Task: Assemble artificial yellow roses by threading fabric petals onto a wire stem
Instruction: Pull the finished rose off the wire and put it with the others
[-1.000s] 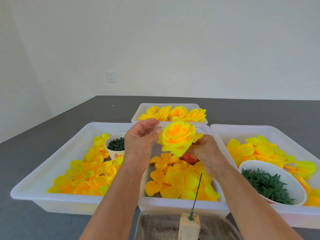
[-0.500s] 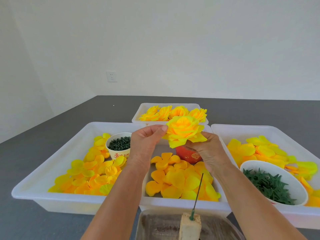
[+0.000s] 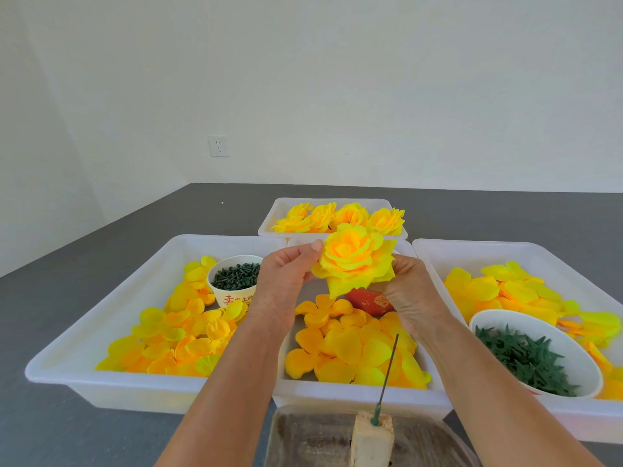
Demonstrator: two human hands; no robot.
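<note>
We take this for a small craft workroom, set up for piecework rather than living. A bare white wall (image 3: 337, 79) with one socket (image 3: 218, 146) stands at twelve o'clock behind a wide grey table (image 3: 101, 237). On it lie white trays (image 3: 101, 382) of sorted petals (image 3: 175, 335) at nine, six and three o'clock, cups of green parts (image 3: 236, 274), and a tray of finished roses (image 3: 340, 217) at twelve. A wire (image 3: 389, 367) stuck upright in a block (image 3: 372, 443) serves as a jig at six.

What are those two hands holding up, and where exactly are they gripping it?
An assembled yellow rose. The left hand pinches its outer petals at the left edge; the right hand holds it from behind and below, its grip hidden by the petals.
</note>
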